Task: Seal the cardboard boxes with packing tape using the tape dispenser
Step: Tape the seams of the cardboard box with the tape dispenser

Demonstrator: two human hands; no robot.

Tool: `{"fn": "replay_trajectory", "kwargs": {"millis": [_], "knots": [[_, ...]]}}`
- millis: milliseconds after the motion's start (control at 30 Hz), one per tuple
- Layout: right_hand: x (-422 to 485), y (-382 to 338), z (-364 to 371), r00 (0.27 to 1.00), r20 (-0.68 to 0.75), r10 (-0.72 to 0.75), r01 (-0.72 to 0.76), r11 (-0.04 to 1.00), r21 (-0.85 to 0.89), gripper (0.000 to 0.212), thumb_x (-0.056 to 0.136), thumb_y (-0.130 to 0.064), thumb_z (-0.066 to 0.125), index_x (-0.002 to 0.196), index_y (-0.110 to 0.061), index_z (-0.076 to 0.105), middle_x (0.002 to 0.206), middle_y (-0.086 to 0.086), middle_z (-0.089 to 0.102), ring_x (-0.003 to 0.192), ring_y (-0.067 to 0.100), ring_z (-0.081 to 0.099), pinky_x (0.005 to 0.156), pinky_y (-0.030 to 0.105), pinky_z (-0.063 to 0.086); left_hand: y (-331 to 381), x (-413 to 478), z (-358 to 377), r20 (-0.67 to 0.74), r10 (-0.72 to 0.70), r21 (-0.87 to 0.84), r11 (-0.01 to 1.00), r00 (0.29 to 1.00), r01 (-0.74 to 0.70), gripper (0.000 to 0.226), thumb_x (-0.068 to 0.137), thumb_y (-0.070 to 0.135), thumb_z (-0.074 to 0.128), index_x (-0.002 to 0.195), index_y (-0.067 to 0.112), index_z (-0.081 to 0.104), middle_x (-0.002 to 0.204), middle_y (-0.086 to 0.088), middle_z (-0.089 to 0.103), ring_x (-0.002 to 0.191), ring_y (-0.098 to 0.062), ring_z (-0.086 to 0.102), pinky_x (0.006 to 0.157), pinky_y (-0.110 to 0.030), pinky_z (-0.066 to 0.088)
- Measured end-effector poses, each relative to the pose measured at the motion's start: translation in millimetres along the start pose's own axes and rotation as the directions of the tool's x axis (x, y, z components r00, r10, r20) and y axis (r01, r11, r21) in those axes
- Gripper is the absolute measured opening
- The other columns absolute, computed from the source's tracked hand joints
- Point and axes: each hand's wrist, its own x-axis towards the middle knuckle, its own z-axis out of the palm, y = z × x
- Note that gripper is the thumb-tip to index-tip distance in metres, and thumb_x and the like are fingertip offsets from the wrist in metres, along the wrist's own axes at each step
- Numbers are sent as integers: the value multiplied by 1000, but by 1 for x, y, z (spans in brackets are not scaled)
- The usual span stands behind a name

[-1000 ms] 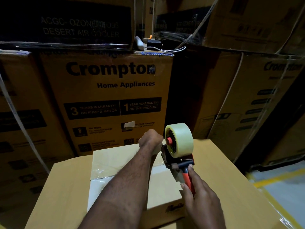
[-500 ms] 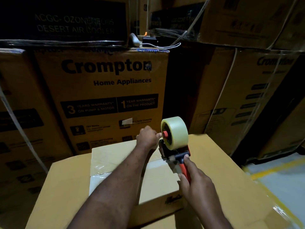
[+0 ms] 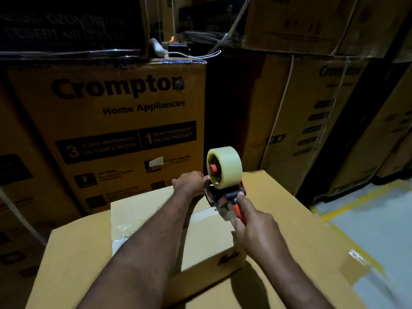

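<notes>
A small plain cardboard box (image 3: 207,239) sits on top of a larger cardboard box (image 3: 296,221). A strip of clear tape (image 3: 121,228) shines across the small box's left side. My right hand (image 3: 256,233) grips the red handle of the tape dispenser (image 3: 223,197), which carries a pale roll of tape (image 3: 225,167) and rests near the small box's far edge. My left hand (image 3: 189,182) is curled over that far edge, just left of the dispenser, fingers bent down behind the box.
Tall stacked printed appliance cartons (image 3: 116,130) form a wall close behind the boxes, with more cartons (image 3: 316,112) to the right. A white cable and small items (image 3: 178,51) lie on the carton top. Grey floor with a yellow line (image 3: 361,197) lies at the right.
The dispenser and my right hand have moved away from me toward the small box's far edge. My left hand stayed at that edge.
</notes>
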Motion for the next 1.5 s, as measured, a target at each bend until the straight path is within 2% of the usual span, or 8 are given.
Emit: {"fn": "replay_trajectory", "kwargs": {"millis": [300,467,600,733,1067,1300,1400,1500], "knots": [[-25,-10,-12,1000,6,-17,18,992,-124,62,101,-33,51,153,-38,17,107,1,67,80,17,57,71,30,55,6,-13,-2,-15,-29,10,1000,999,29,24,100,39,49,116,32,66,97,2,66,99,-26,58,102,-50,35],[-53,-3,-24,999,-11,36,-37,994,-102,62,101,-36,52,151,-41,16,108,-3,66,78,14,54,73,28,54,1,-15,2,-14,45,1,999,999,-45,46,104,57,35,139,38,58,139,-1,60,128,-29,49,104,-55,30],[-61,-3,-29,999,-13,36,-38,991,-129,61,100,-37,53,151,-41,19,111,-3,67,87,17,60,76,32,55,12,-31,8,-114,290,22,957,950,-290,40,102,39,47,141,36,57,155,6,43,147,-22,29,115,-69,8],[-58,0,-38,998,-17,66,-67,988,-141,54,100,-36,53,146,-43,27,109,-2,65,88,17,59,76,33,55,18,-54,18,72,536,89,836,841,-541,49,98,15,47,141,37,57,160,7,40,152,-9,24,120,-65,-11],[-78,5,-33,997,-24,72,-74,988,-138,62,101,-36,53,152,-43,18,91,-7,50,73,5,49,61,22,47,12,-60,13,203,474,199,837,857,-510,47,109,37,27,155,48,29,167,19,17,157,-12,2,111,-75,-17],[-117,22,-45,997,-24,77,-79,989,-126,61,101,-36,53,152,-43,21,115,0,67,81,13,52,70,26,50,25,-74,7,243,338,226,892,909,-392,49,107,56,21,155,48,30,169,18,7,157,-17,-5,106,-78,-20],[-122,28,-46,996,-50,80,-85,990,-116,63,101,-37,54,153,-44,19,118,0,66,84,10,52,75,26,54,40,-94,6,227,286,268,901,931,-342,46,109,45,32,155,44,33,171,11,4,158,-24,-4,105,-82,-16],[-122,35,-49,995,-52,82,-86,993,-86,62,99,-37,53,152,-44,20,116,3,66,92,17,62,78,36,57,47,-137,4,271,372,97,907,888,-410,55,103,32,40,158,35,31,171,-1,9,158,-23,-1,116,-71,-13]]}}
